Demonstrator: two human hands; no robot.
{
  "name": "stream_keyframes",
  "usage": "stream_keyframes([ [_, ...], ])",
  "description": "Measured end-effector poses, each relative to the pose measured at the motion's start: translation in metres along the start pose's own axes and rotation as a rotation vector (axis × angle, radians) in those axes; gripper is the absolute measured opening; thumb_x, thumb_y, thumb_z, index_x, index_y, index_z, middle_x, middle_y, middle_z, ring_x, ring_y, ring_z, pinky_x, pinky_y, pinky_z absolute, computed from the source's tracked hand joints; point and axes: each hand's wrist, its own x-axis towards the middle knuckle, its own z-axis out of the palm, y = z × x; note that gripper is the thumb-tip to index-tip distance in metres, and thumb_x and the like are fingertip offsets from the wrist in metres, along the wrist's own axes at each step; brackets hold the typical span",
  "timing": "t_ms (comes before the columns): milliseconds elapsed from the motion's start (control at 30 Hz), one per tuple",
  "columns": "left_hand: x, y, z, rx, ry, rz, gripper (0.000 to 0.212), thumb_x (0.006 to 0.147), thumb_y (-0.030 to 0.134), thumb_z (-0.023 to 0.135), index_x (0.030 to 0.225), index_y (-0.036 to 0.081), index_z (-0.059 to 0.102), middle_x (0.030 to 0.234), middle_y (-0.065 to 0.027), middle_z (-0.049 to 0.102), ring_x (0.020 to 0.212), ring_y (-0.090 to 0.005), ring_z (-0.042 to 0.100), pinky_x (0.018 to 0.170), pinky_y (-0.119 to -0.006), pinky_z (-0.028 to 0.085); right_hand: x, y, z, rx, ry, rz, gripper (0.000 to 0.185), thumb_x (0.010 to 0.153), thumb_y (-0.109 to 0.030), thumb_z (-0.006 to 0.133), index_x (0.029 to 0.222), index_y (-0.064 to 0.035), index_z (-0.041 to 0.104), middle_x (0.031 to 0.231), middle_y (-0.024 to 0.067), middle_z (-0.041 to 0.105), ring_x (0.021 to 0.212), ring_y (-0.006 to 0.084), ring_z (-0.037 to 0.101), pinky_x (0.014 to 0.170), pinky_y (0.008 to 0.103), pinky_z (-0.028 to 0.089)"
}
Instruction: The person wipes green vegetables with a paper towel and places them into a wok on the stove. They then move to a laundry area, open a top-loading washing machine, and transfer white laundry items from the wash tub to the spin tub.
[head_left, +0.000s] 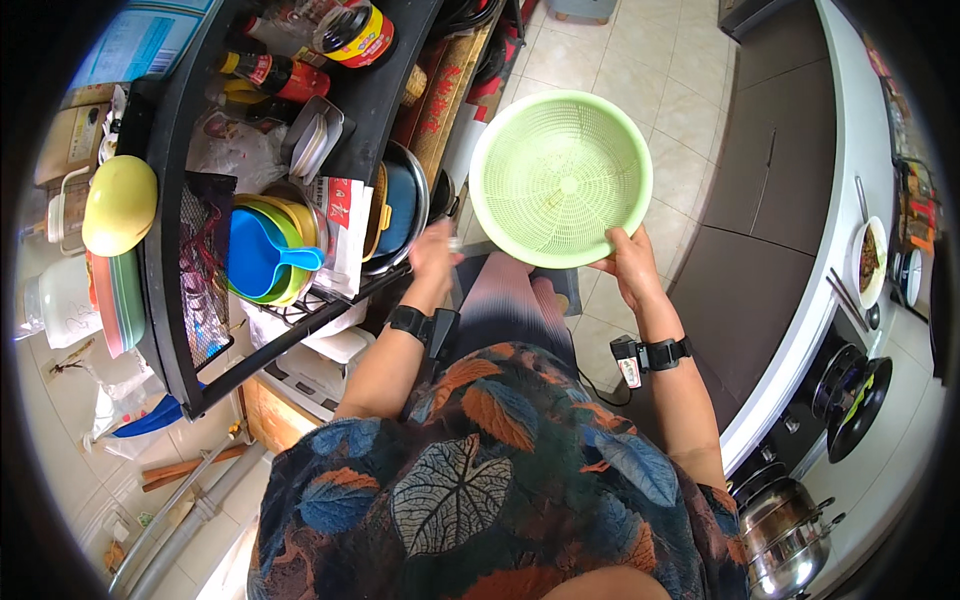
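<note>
My right hand (631, 262) grips the near right rim of a round, light green plastic colander (562, 180), held above the tiled floor with its inside showing. A little brown matter seems to lie near its middle. My left hand (435, 251) is blurred and stands apart from the colander, near the shelf's edge, with nothing visible in it. Close by on the rack are a round metal-rimmed pot (420, 199) with something blue in it, and a blue plastic scoop (259, 255) lying in stacked green and yellow bowls.
A black metal shelf rack (169, 247) on the left holds sauce bottles (289, 79), food containers (319, 139) and a mesh bag (206, 277). Along the right runs a white counter edge (814, 300) with a plate of food (870, 259), chopsticks (847, 296), a black pan (859, 409) and a steel steamer pot (784, 536).
</note>
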Motion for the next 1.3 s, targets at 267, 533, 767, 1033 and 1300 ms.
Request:
stream_keyframes([
  [267,0.082,-0.020,-0.068,1.119,0.437,0.232,0.041,0.080,0.029,0.071,0.112,0.010,0.056,0.109,-0.0172,0.063,0.099,-0.0347,0.063,0.082,-0.047,0.051,0.026,0.010,0.004,-0.183,-0.042,0.056,0.048,0.090,-0.007,0.040,0.136,-0.0008,0.029,0.119,0.0186,0.053,0.091,0.0241,0.065,0.067,0.0327,0.060],
  [533,-0.046,-0.036,-0.047,1.109,0.246,0.796,0.022,0.070,0.020,0.073,0.075,0.009,0.054,0.073,-0.0105,0.063,0.067,-0.0308,0.064,0.057,-0.044,0.050,0.030,-0.008,-0.010,-0.193,0.079,-0.146,0.046,0.093,-0.010,0.041,0.137,-0.0023,0.027,0.122,0.0176,0.051,0.097,0.0244,0.063,0.072,0.0342,0.058],
  [767,-0.095,-0.031,-0.014,0.990,-0.237,1.300,0.005,0.071,0.009,0.057,0.072,0.009,0.052,0.066,-0.0060,0.053,0.064,-0.0241,0.057,0.056,-0.036,0.047,0.030,-0.063,0.003,-0.123,0.116,-0.335,0.043,0.093,-0.009,0.040,0.133,0.0012,0.027,0.117,0.0188,0.054,0.092,0.0248,0.065,0.075,0.0335,0.058],
  [1033,-0.058,-0.053,0.067,0.941,-0.439,1.496,0.003,0.070,0.012,0.056,0.072,0.010,0.055,0.068,-0.0035,0.055,0.067,-0.0204,0.059,0.060,-0.033,0.049,0.059,-0.029,0.086,-0.270,-0.210,0.013,0.043,0.093,-0.011,0.043,0.133,0.0007,0.031,0.115,0.0188,0.056,0.095,0.0235,0.064,0.065,0.0313,0.060],
  [1300,-0.055,-0.057,0.073,0.213,-0.757,0.538,0.020,0.081,0.013,0.065,0.099,0.005,0.065,0.098,-0.0120,0.067,0.097,-0.0222,0.063,0.083,-0.035,0.050,0.108,0.030,0.171,-0.267,-0.491,0.257,0.112,0.081,-0.041,0.070,0.148,-0.0170,-0.018,0.152,0.0214,0.017,0.117,0.0285,0.050,0.084,0.0407,0.052],
])
